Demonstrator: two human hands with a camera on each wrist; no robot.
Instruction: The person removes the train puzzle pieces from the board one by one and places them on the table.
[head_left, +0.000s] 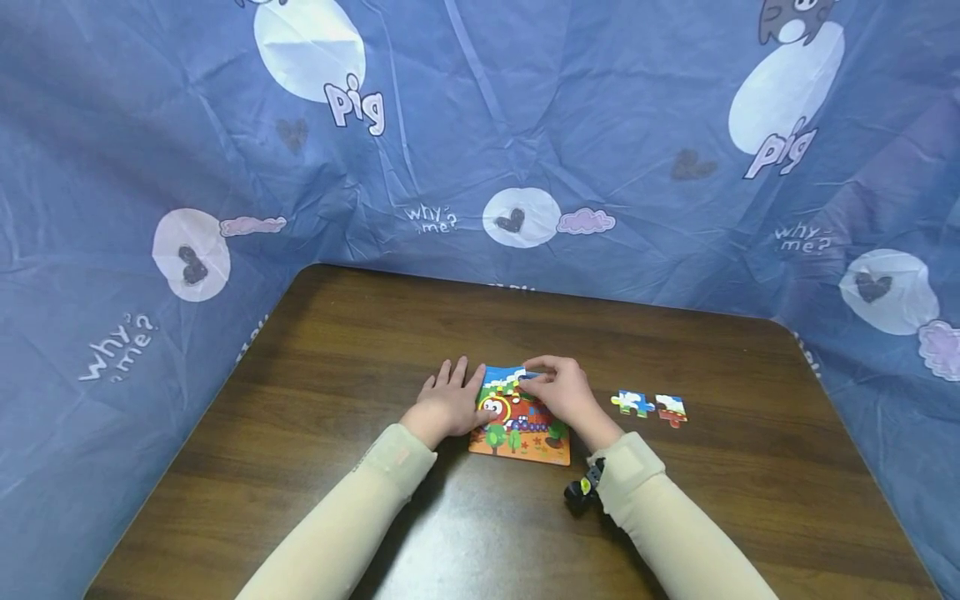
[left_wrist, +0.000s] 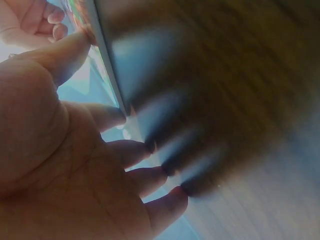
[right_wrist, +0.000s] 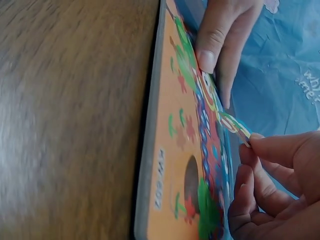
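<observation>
A colourful jigsaw board (head_left: 519, 448) with a red cartoon train picture lies flat on the wooden table. My left hand (head_left: 447, 406) spreads its fingers along the board's left side, the thumb resting on the picture. In the left wrist view those straight fingers (left_wrist: 167, 207) touch the tabletop beside the board's edge. Over the upper part of the board, my right hand (head_left: 564, 392) pinches a puzzle piece (right_wrist: 235, 126) between thumb and fingertips. That piece is tilted, its far end right at the board's surface in the right wrist view.
Right of the board lie two loose puzzle pieces, a blue and green one (head_left: 632, 403) and a red and white one (head_left: 672, 409). A black wrist camera (head_left: 581, 492) hangs below the right sleeve. Blue printed cloth (head_left: 465, 150) rises behind the brown table (head_left: 360, 333).
</observation>
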